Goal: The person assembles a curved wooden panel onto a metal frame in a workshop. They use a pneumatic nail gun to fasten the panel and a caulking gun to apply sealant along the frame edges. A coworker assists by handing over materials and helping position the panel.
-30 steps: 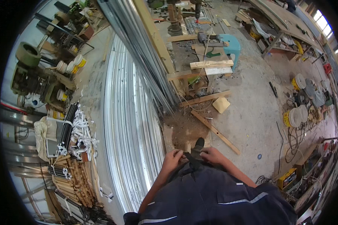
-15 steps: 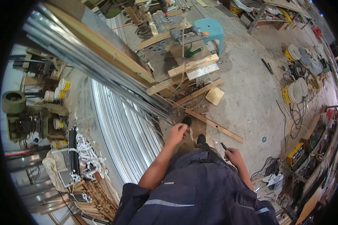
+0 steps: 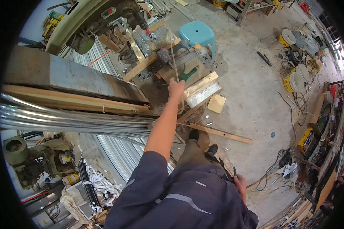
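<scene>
My left hand (image 3: 176,90) is stretched forward at the edge of a low, cluttered bench, next to a pale hose (image 3: 175,61). Its fingers are partly hidden, so I cannot tell whether they grip the hose. Just beyond lies a green-handled tool (image 3: 189,73), with a grey power tool (image 3: 165,56) farther left. Beside the hand, a wooden batten (image 3: 201,84) and a white-faced block (image 3: 203,95) lie side by side. Low at my right side, my right hand (image 3: 239,184) is closed round a slim dark stick-shaped tool (image 3: 234,170), its tip pointing up.
A teal plastic stool (image 3: 197,33) stands beyond the bench. Long metal profiles (image 3: 76,118) and a heavy beam (image 3: 80,74) fill the left. A wooden strip (image 3: 221,133) lies by my feet. Buckets (image 3: 292,82) and cables (image 3: 302,108) sit at the right.
My left hand has gone from in front of my body forward to the bench beside the hose. The view has turned and shifted toward the bench; my right hand still holds the dark tool.
</scene>
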Demonstrator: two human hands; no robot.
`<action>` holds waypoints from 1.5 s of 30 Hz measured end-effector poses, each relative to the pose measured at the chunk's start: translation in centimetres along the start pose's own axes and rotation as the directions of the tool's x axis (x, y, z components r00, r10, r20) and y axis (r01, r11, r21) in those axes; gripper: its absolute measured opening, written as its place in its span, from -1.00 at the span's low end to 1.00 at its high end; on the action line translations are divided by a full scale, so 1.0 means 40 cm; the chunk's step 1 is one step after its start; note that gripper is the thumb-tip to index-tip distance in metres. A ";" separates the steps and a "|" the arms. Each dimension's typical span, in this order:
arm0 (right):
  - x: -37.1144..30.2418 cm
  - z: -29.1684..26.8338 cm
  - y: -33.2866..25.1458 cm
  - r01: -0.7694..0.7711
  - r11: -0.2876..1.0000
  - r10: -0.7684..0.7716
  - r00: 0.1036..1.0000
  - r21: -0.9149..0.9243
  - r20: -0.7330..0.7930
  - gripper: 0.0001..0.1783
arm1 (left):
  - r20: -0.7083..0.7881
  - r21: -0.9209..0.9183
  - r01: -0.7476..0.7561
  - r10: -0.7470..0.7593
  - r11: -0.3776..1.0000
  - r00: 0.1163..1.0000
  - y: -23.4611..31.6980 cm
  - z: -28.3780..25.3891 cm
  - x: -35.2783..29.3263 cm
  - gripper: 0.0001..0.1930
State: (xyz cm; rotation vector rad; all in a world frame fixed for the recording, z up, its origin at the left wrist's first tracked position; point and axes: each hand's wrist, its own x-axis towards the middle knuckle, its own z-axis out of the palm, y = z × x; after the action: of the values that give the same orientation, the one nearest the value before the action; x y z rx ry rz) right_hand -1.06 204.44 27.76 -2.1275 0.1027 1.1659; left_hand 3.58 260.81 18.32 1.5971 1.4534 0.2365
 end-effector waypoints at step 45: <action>-0.115 -0.084 0.421 -0.062 0.862 0.256 0.910 0.503 -0.326 -0.74 | 0.394 0.135 0.091 -0.138 0.987 0.909 -0.449 -0.278 -0.237 -0.55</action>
State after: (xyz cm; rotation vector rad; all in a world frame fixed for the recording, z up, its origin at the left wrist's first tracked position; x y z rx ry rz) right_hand -7.78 188.56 23.43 -1.8792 0.6956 0.6930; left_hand -18.84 255.69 15.52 1.5327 1.2456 -0.2390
